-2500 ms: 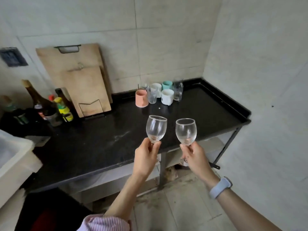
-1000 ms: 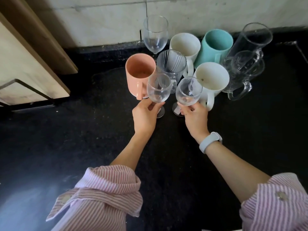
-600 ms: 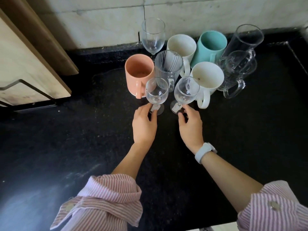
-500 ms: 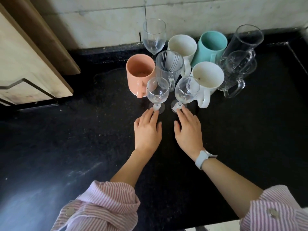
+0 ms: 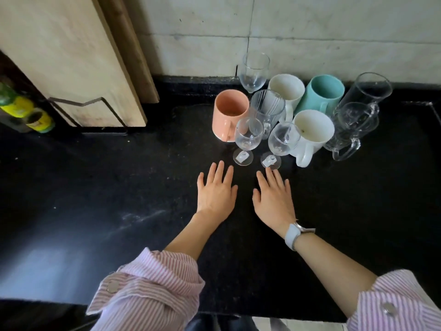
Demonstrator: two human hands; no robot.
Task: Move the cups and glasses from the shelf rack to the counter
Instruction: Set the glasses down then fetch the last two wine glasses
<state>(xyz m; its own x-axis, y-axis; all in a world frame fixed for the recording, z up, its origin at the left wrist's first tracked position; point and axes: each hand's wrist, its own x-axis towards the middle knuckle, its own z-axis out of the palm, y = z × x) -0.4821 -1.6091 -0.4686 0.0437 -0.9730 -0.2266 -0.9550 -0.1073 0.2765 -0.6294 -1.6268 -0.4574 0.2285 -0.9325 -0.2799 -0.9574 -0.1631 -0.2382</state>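
Both hands are now lying clear of the two wine glasses they were pinching by the stems a second ago, having drawn back toward the near edge while the glasses are staying where they were set. Stretching out on every side of the fingers, the black counter (image 5: 119, 199) is lying bare to the left and behind the wrists, with its raised rim running along the tiled wall (image 5: 310, 32) past the fingertips. Far off to the left of the fingers, wooden cutting boards (image 5: 71, 56) are leaning upright in a wire holder.

Just beyond the fingertips, the cluster of cups is standing upright, mouths up: a pink mug (image 5: 230, 115), a ribbed glass mug (image 5: 268, 109), two white mugs (image 5: 310, 132), a teal mug (image 5: 323, 94), two clear handled glass mugs (image 5: 353, 125), and a taller wine glass (image 5: 254, 72) at the wall.

The left hand (image 5: 217, 191) is hovering flat, palm down, fingers loosely spread and holding nothing; the left wine glass (image 5: 247, 136) is standing upright just beyond its fingertips, apart from them, in front of the pink mug. The right hand (image 5: 274, 195), wearing a pale wristband (image 5: 293, 236), is equally flat and spread; its fingertips are reaching the foot of the right wine glass (image 5: 282, 142), though contact cannot be told. That glass is standing stem vertical, beside the nearer white mug.
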